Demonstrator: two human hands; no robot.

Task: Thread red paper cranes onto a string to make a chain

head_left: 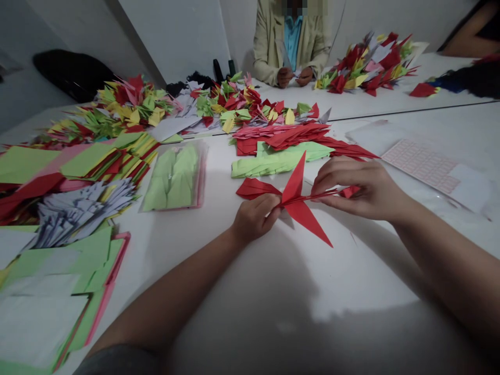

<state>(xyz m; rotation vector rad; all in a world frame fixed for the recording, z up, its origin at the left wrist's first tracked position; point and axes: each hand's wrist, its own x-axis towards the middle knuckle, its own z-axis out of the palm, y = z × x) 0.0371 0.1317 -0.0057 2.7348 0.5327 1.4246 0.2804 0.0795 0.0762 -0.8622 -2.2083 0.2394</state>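
A red origami crane [299, 195] is held between my two hands above the white table [250, 307]. Two pointed red flaps spread from its middle, one upward and one down to the right. My left hand [255, 216] pinches it left of the flaps, fingers closed. On the other side, my right hand [357, 187] grips the thin folded part with thumb and fingertips, and a bit of red paper shows past the fingers. Just behind lie a row of folded light green paper pieces [269, 164] and a stack of folded red pieces [289, 136].
Coloured folded pieces are heaped at the back left [133, 104] and back right [367, 65]. Paper stacks [86, 260] fill the left side, beside a clear packet of green pieces [174, 177]. A pink-patterned sheet [420, 164] lies right. Across the table sits a person [269, 41], holding paper.
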